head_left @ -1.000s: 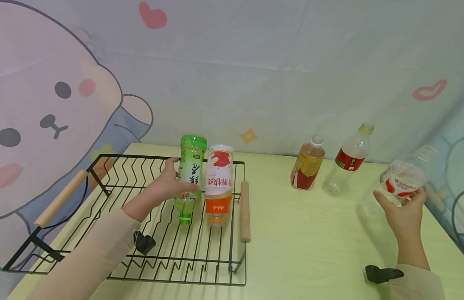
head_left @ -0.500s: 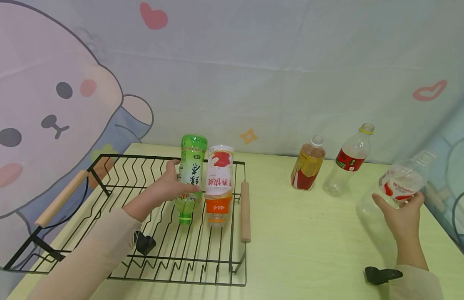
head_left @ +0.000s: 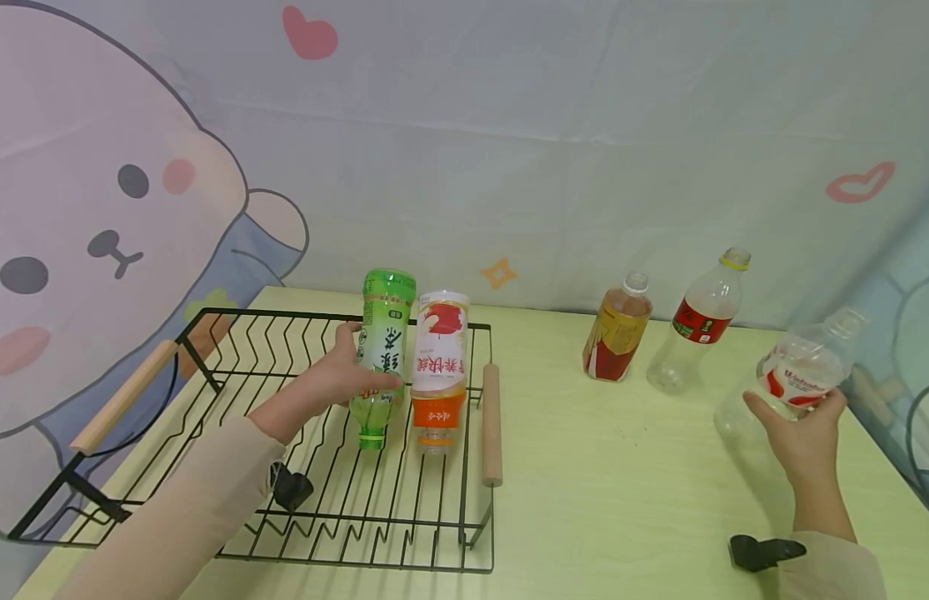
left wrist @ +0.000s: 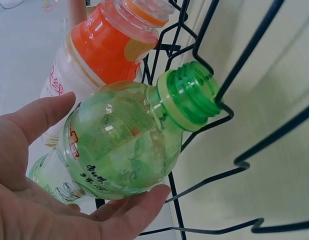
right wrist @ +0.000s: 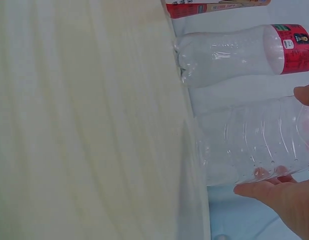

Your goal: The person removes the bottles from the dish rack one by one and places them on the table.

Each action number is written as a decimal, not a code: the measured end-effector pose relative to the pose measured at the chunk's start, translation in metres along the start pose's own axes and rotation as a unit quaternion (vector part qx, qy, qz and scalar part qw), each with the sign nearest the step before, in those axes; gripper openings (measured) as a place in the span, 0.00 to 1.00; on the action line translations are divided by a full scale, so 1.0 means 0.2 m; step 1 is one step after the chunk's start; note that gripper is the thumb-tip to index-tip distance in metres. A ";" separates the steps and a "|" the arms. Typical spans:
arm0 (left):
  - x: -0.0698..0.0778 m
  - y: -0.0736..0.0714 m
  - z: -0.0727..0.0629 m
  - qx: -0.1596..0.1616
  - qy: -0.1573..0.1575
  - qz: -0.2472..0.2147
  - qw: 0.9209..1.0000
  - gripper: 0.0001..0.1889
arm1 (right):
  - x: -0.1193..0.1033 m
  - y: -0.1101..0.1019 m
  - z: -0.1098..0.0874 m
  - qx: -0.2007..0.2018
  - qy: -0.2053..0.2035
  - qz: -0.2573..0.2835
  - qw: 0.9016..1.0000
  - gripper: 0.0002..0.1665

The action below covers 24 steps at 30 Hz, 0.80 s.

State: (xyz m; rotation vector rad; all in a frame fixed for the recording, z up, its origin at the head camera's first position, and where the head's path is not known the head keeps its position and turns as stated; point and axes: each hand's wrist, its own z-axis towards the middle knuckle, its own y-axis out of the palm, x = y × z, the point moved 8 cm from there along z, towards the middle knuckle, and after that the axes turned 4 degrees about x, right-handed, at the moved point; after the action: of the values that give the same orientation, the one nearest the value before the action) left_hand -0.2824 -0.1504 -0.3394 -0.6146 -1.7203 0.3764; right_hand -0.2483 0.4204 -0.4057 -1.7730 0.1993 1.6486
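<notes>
Left hand: fingers round inverted green bottle, left of centre; right hand: fingers grip clear bottle, right side of frame

Head view evenly lit, moderately bright, mostly sharp; soft shadow on table below white-labelled clear bottle. Left wrist: small glints on green tea bottle, backdrop soft. Right wrist: hazy, low contrast, table grain blurry, pale highlights along bottle ribs.
</notes>
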 end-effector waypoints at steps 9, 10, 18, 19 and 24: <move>-0.01 0.01 0.01 -0.004 0.000 0.001 1.000 0.57 | 0.01 0.01 0.00 -0.013 0.000 -0.009 1.000 0.54; -0.01 0.01 0.01 -0.004 0.000 0.001 1.000 0.57 | 0.01 0.01 0.00 -0.013 0.001 -0.009 1.000 0.55; -0.01 0.01 0.01 -0.006 -0.001 0.002 1.000 0.57 | 0.03 0.02 0.01 -0.021 0.007 -0.015 1.000 0.56; -0.01 0.01 0.01 -0.006 -0.002 0.003 1.000 0.57 | 0.03 0.03 0.01 -0.022 0.006 -0.014 1.000 0.56; -0.01 0.01 0.00 -0.005 0.000 0.006 1.000 0.57 | 0.03 0.04 0.02 -0.029 0.002 -0.015 0.999 0.56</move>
State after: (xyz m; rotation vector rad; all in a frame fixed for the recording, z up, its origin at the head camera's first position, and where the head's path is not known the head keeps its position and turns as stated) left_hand -0.2823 -0.1501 -0.3418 -0.6324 -1.7205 0.3753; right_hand -0.2544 0.4192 -0.4131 -1.8139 0.1282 1.6443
